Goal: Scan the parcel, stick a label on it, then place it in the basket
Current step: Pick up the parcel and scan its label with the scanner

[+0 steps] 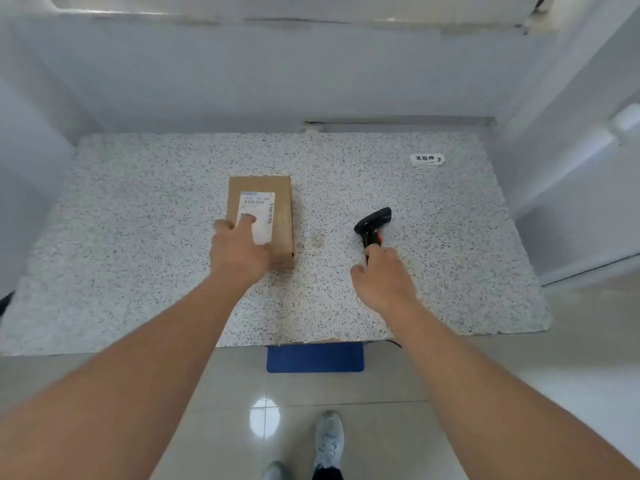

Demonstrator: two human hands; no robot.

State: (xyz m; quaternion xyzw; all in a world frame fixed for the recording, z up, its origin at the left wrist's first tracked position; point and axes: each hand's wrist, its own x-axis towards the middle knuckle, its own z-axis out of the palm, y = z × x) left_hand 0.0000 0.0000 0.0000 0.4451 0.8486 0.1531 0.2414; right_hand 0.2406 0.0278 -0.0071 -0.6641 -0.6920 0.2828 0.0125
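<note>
A brown cardboard parcel (277,209) lies flat on the speckled counter (138,237), with a white barcode sheet on its top face. My left hand (237,249) rests on the parcel's near left corner, fingers over the sheet's lower edge. A black handheld scanner (374,223) with a red trigger is to the right of the parcel. My right hand (382,277) is closed around its handle, with the head pointing away and to the right. A small white label (427,159) with black characters lies at the counter's far right. No basket shows.
White walls close in the counter at the back and on both sides. A blue mat or bin edge (315,356) sticks out below the counter's front edge. Tiled floor and my shoes (329,441) are below.
</note>
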